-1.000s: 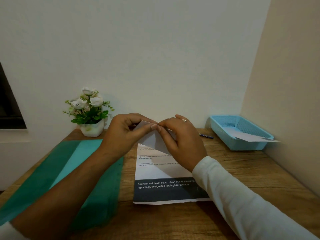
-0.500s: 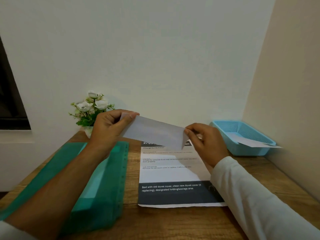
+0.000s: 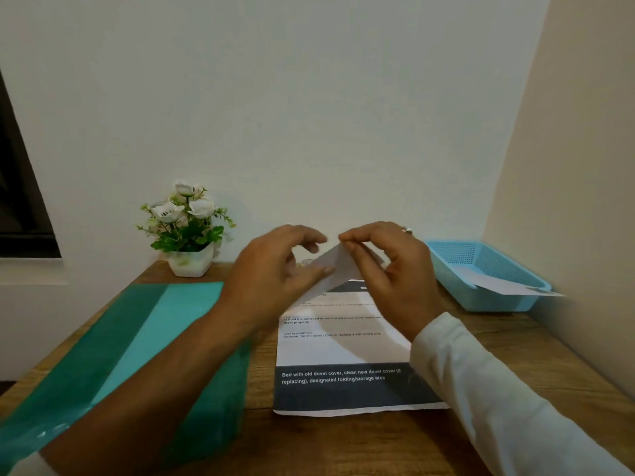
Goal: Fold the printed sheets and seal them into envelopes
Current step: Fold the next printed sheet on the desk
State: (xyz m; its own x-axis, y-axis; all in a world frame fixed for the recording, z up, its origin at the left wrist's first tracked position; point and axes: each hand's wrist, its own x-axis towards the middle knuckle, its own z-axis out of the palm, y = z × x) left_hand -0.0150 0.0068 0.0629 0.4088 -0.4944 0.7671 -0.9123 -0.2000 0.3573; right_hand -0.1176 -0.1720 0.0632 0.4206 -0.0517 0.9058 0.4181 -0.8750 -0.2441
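Your right hand (image 3: 388,269) pinches the top corner of a small white folded paper (image 3: 338,264), held in the air at mid-frame. Your left hand (image 3: 278,269) lays its thumb on the paper's lower edge with its fingers curled above, but blur hides whether it truly grips.

Below them, the printed sheet with dark bands (image 3: 343,352) lies flat on the wooden table (image 3: 515,355). A green plastic folder (image 3: 103,355) lies at lower left. At right, a blue mesh basket (image 3: 457,269) holds a white sheet (image 3: 508,286). A white pot of flowers (image 3: 189,235) stands left of centre.
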